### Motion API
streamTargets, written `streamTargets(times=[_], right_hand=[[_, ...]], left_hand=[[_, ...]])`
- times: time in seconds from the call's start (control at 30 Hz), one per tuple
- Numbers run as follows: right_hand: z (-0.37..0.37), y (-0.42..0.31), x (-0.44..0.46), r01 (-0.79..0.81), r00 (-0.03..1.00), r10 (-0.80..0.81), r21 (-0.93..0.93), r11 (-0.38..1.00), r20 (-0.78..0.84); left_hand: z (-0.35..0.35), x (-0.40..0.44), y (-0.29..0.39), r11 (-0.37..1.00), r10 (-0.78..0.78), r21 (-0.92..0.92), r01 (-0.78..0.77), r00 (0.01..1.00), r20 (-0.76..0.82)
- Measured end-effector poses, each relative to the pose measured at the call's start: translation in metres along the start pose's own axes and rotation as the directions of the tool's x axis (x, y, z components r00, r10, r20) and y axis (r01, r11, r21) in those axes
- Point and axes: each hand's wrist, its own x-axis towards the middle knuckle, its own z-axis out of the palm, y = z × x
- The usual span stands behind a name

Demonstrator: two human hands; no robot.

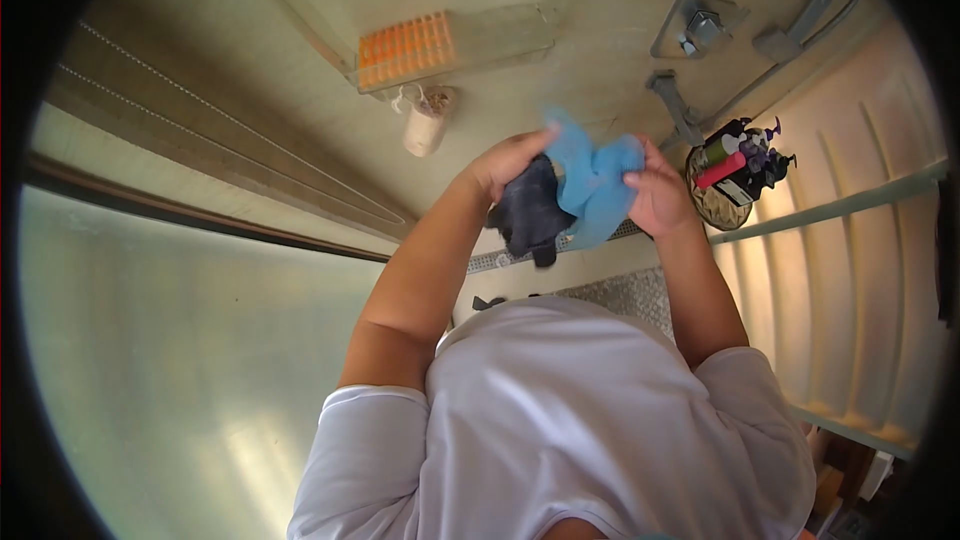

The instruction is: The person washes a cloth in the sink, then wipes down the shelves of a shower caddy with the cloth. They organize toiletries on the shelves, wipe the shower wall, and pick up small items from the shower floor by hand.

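My left hand (508, 168) is closed, with dark, crumpled fabric (532, 212) hanging from it. The same hand's fingertips pinch the upper edge of a thin light-blue piece (598, 190), smeared by motion; whether it is a cloth or a glove I cannot tell. My right hand (660, 195) grips the other side of this light-blue piece between thumb and fingers. The piece stretches between both hands, partly in front of the dark fabric.
Ahead, a clear wall shelf (500, 45) carries an orange slatted object (405, 47), with a pale cup (427, 123) below. At right are a shower valve (703, 28), a handheld sprayer (815, 15), a spout (675, 105) and several pump bottles (735, 160). Frosted glass (200, 360) stands at left.
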Motion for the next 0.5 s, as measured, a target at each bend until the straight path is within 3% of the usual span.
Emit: streamTargets(times=[0.03, 0.17, 0.27, 0.33, 0.43, 0.5], right_hand=[[0.003, 0.003, -0.009, -0.042, 0.997, 0.045, 0.048, 0.998, -0.063], [-0.038, 0.020, -0.020, -0.284, 0.908, 0.321, 0.166, 0.944, -0.271], [-0.045, 0.013, -0.010, -0.405, 0.844, 0.252, -0.254, 0.878, -0.473], [-0.050, 0.002, -0.006, -0.286, 0.846, 0.141, -0.214, 0.934, -0.515], [-0.061, -0.009, -0.001, -0.042, 0.818, -0.081, -0.199, 0.979, -0.570], [-0.064, -0.015, 0.004, 0.133, 0.766, -0.212, -0.174, 0.976, -0.607]], left_hand=[[0.017, -0.008, 0.013, 0.985, 0.053, 0.165, -0.047, 0.998, -0.034], [0.034, -0.009, 0.024, 0.950, 0.127, 0.282, -0.131, 0.991, 0.033], [0.027, -0.018, 0.022, 0.866, 0.274, 0.416, -0.277, 0.959, 0.068], [0.011, -0.027, 0.024, 0.830, 0.348, 0.444, -0.339, 0.935, 0.063], [0.003, -0.039, 0.032, 0.919, 0.266, 0.332, -0.214, 0.957, -0.120], [-0.010, -0.041, 0.033, 0.907, 0.292, 0.357, -0.221, 0.944, -0.156]])
